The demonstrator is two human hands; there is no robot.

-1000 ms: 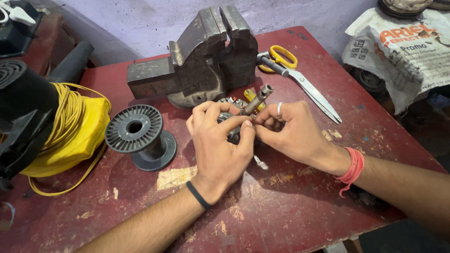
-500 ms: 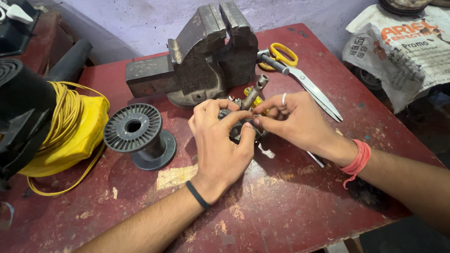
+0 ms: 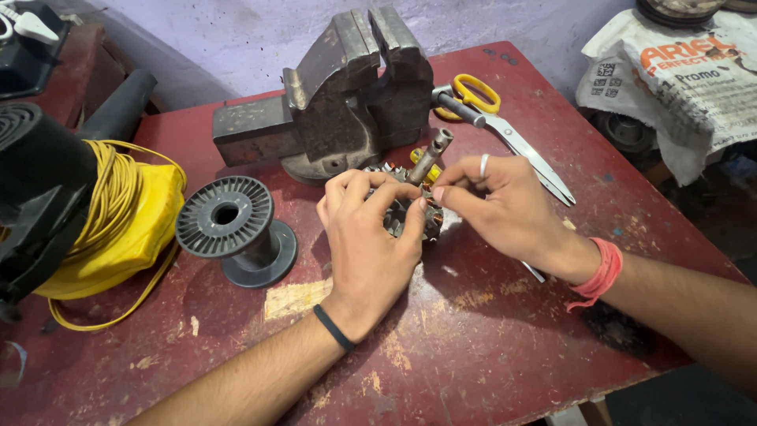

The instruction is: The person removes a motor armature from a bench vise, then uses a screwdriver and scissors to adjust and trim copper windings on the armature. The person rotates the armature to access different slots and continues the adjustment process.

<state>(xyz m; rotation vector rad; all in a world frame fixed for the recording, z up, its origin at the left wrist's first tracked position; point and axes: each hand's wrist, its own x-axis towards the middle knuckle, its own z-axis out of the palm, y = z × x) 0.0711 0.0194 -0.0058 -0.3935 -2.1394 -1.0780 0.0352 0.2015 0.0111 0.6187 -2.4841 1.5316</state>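
Motor armature (image 3: 412,207) sits near the middle of the red worktop (image 3: 489,347), just in front of the vise (image 3: 339,102). Slotted metal core, mostly hidden by the fingers. Its steel shaft (image 3: 430,155) sticks up and tilts back toward the vise. Something small and yellow (image 3: 432,172) shows beside the shaft base; can't tell what it is.

Left hand (image 3: 369,244): curled over the core from the near side, fingers wrapped round it, thumb at the right edge. Closed on the armature. Black band on that wrist.

Right hand (image 3: 498,207): comes in from the right, thumb and forefinger pinched together right at the core's upper edge, touching the left fingertips. Can't tell if it pinches a wire or just the core. Ring on one finger, red thread (image 3: 598,274) round the wrist.

Around it:
- Vise: heavy, grey, jaws slightly apart, nothing clamped that I can see.
- Scissors (image 3: 505,130), yellow handles, lie right of the vise, blades pointing to the near right, just beyond the right hand.
- Empty black plastic spool (image 3: 236,230) on its flange, left of the left hand, apart from it.
- Coil of yellow wire (image 3: 110,213) on a yellow reel further left, one loop trailing on the worktop, butting against a black machine housing (image 3: 35,197) at the left edge.
- White printed sack (image 3: 678,79) off the worktop, far right corner.

Worktop paint is chipped and worn, pale patch near the left forearm.
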